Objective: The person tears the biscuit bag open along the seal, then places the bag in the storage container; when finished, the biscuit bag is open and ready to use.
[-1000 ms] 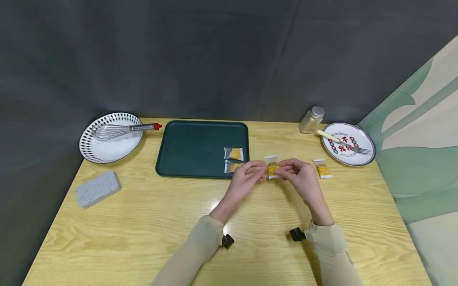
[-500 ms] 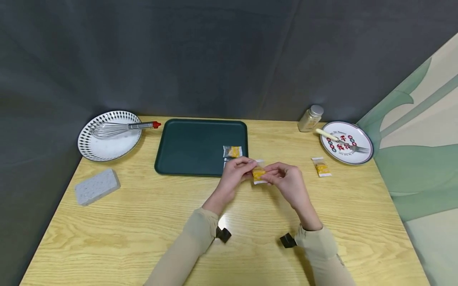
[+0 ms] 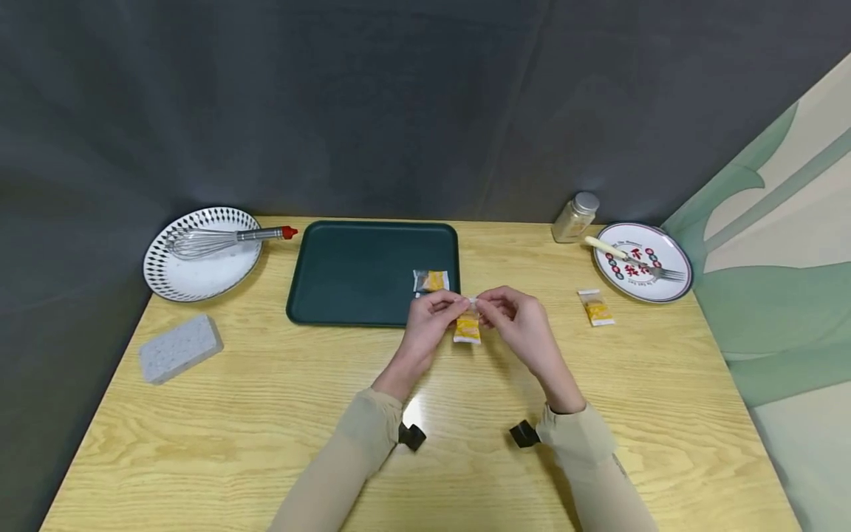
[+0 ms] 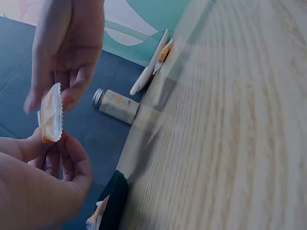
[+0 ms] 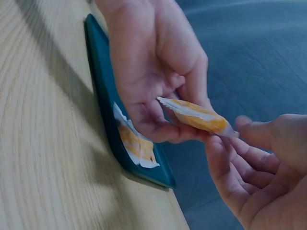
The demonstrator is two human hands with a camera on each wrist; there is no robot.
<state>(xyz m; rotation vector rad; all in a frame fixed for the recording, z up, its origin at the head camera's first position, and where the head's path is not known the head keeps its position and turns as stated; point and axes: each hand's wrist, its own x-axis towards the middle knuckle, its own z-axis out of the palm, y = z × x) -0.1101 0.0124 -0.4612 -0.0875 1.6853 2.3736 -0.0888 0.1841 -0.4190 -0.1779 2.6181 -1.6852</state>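
Note:
A small yellow packet hangs above the table just off the green tray's front right corner. My left hand pinches its top edge, and my right hand has its fingertips on that same edge from the other side. The left wrist view shows the packet edge-on between both hands. In the right wrist view the packet lies across the left fingers. One more packet lies on the tray, and a second sits by the tray's rim under the left hand. Another packet lies on the table to the right.
A patterned plate with a whisk is at the back left, a grey sponge in front of it. A spice jar and a plate with a fork stand at the back right. A dark backdrop closes the far edge.
Both hands have carried the packet left, towards the tray's corner. The packet, held flat between the hands before, now hangs down from its top edge.

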